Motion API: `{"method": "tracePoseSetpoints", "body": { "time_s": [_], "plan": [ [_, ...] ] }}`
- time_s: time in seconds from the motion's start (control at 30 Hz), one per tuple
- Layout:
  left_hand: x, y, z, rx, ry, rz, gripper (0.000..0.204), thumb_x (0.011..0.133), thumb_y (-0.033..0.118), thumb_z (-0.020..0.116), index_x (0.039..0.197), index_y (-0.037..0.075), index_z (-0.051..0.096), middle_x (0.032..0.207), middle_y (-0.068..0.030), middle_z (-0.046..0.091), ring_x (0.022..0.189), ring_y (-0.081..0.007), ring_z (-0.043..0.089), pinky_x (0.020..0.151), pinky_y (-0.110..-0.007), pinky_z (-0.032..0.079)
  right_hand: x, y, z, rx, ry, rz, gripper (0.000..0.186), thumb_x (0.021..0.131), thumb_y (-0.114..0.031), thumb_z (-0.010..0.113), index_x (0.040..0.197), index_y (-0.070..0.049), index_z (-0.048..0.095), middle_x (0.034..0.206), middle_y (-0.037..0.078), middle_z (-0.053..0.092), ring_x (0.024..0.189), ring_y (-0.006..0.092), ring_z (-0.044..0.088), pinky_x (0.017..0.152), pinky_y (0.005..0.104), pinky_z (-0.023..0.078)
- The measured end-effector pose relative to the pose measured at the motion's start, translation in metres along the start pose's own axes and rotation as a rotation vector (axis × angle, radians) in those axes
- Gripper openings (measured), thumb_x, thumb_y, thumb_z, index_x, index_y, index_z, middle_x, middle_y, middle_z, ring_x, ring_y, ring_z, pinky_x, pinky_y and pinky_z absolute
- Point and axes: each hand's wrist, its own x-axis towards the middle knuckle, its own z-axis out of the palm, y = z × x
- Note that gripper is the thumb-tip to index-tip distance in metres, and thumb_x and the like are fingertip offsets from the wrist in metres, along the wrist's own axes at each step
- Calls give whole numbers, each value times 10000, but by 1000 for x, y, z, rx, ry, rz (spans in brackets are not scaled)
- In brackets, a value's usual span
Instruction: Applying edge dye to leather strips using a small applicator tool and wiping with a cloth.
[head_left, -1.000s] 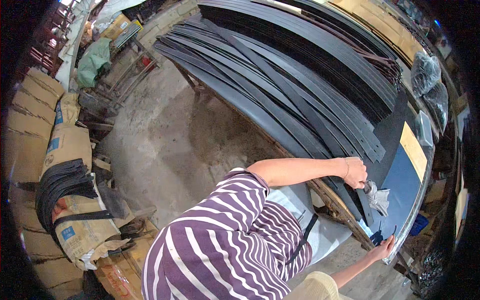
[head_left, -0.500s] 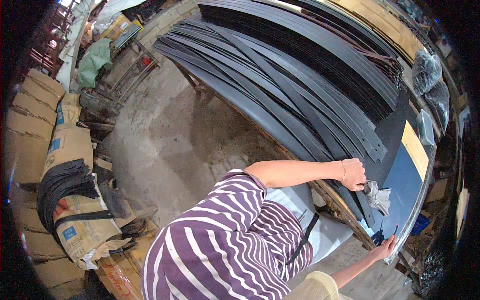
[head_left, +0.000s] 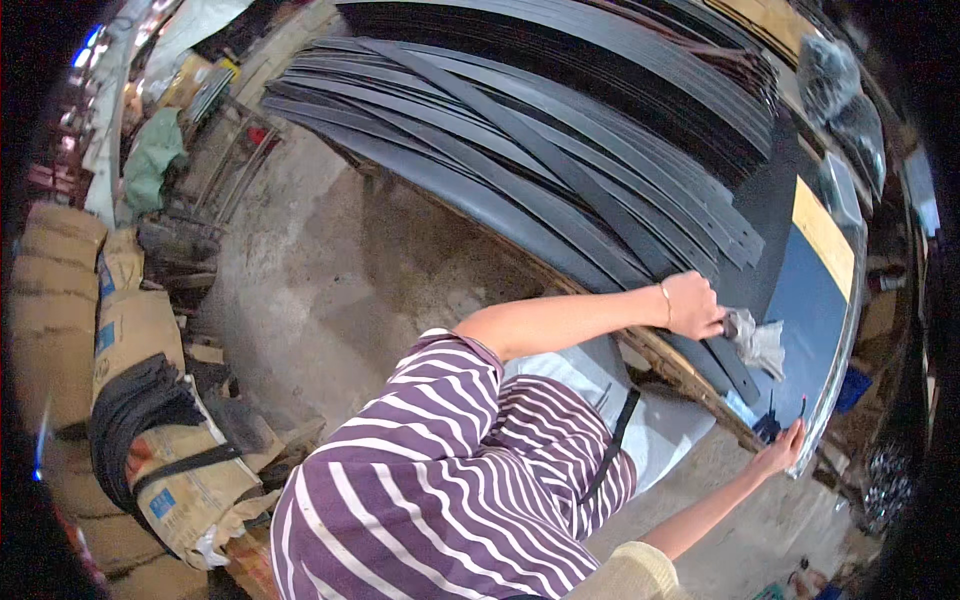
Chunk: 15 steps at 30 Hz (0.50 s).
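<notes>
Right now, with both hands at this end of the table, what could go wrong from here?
The right hand holds a thin dark stick near the table's edge, so it might drop to the floor if the fingers slip. The left hand is at the grey cloth; moving it carelessly could nudge nearby strips. One loose strip lies slantwise over others and may slide if they are bumped.

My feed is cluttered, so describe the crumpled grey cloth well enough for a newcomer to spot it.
Find the table piled with long black strips. At its right end, by the left hand, lies the crumpled grey cloth. Unlike the flat strips and blue sheet beside it, it's pale and bunched.
</notes>
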Motion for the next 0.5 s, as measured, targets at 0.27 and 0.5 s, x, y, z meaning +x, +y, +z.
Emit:
{"method": "tracePoseSetpoints", "body": {
  "time_s": [0.27, 0.5],
  "plan": [
    [1, -9, -28, 172, 24, 144, 264, 838, 323, 694, 703, 98, 718, 728, -132, 662, 763, -324, 640, 688, -448, 515, -33, -58, 50, -1, -3, 36, 314, 968, -232, 666, 1201, -26, 706, 1000, -4, 666, 838, 71, 557, 747, 214, 451],
    [19, 46, -8, -109, 169, 216, 142, 818, 56, 721, 957, 36, 703, 969, -115, 642, 919, -309, 603, 815, -401, 494, -43, -52, 38, 70, 151, -61, 243, 910, -205, 750, 1099, -53, 760, 875, -57, 674, 718, 52, 526, 640, 227, 442]
  ]
}}
